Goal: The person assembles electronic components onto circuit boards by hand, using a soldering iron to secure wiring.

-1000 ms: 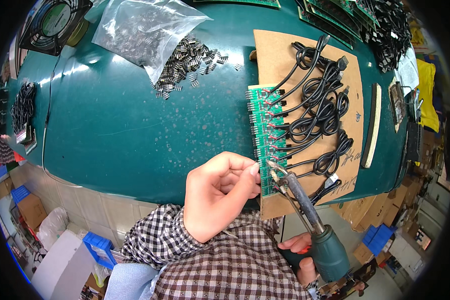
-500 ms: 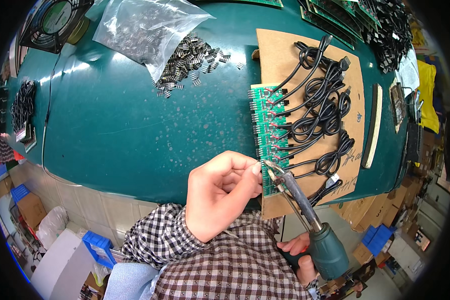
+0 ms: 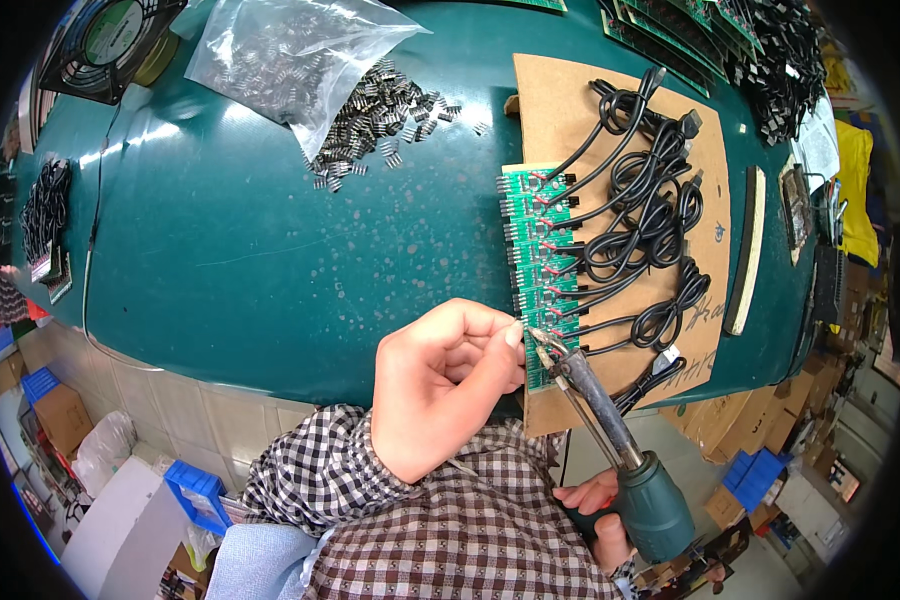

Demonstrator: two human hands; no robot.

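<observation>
A row of green circuit boards (image 3: 540,262) lies along the left edge of a cardboard sheet (image 3: 560,110), with pin headers on its left side. Black cables (image 3: 650,210) run from the boards' right side, coiled over the cardboard. My left hand (image 3: 445,385) is closed in a pinch at the boards' left edge, near the lower end; whatever sits between thumb and forefinger is too small to make out. From the lower right, my right hand (image 3: 602,510) grips a dark green soldering gun (image 3: 655,508), partly hidden behind its body. Its tip meets the boards beside my left fingertips.
Loose black pin headers (image 3: 375,120) spill from a clear plastic bag (image 3: 280,65) on the green table (image 3: 220,250). A fan (image 3: 110,45) stands far left, near a cable bundle (image 3: 45,215). Stacked boards (image 3: 670,40) and more cables (image 3: 780,70) lie far right; a pale strip (image 3: 745,250) lies beside the cardboard.
The soldering gun's body has shifted slightly left, its tip staying beside my left fingertips. The boards and cardboard have moved very slightly. My left hand keeps its pinch.
</observation>
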